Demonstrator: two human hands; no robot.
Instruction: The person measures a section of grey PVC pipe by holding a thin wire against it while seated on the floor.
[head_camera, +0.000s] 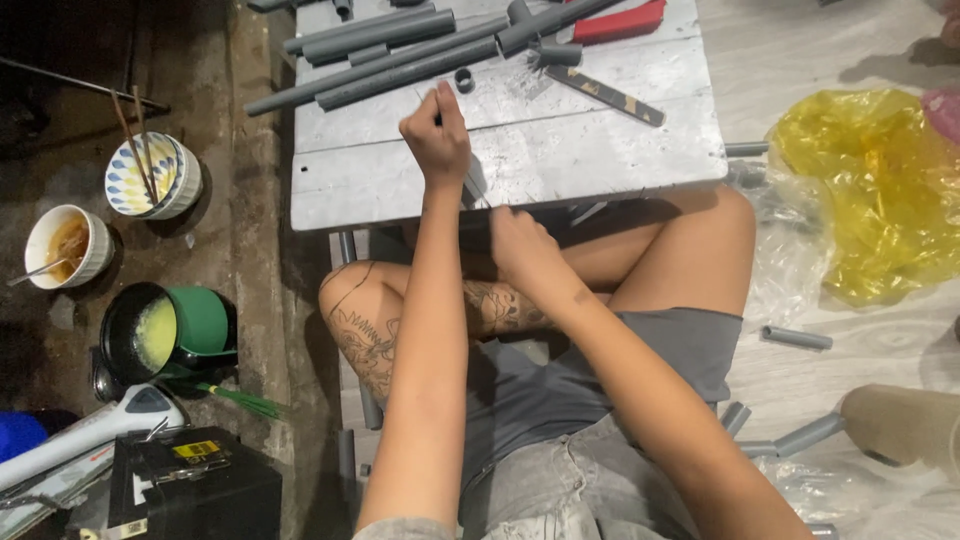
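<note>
A short grey pipe piece (472, 186), smooth and round like the other plastic tubing here, runs from the left hand (436, 135) down toward the right hand (522, 245), crossing the near edge of the low table (620, 150). The left hand is a closed fist pinched on the pipe's upper end above the tabletop; the right hand sits at about 5 o'clock from it, just below the table edge, fingers curled, but whether it clasps the pipe's lower end cannot be told.

The table is flat, pale grey and scuffed, its top made of boards. At 12 o'clock from the left hand lie long grey pipes (380, 70), side by side and slanted, with a small grey ring fitting (464, 79) just beside them. At 1 o'clock lie a flat worn blade with dark patches (605, 96) and a red-handled tool (620, 22).

Off the table at 3 o'clock, a crumpled translucent yellow plastic bag (865, 190) rests on the pale floor, and a short pipe offcut (796, 338) lies at 4 o'clock. At 9 o'clock stand a patterned ceramic bowl with chopsticks (152, 175), a white bowl of broth with a spoon (66, 245), and a dark pot with a green lid (165, 335).
</note>
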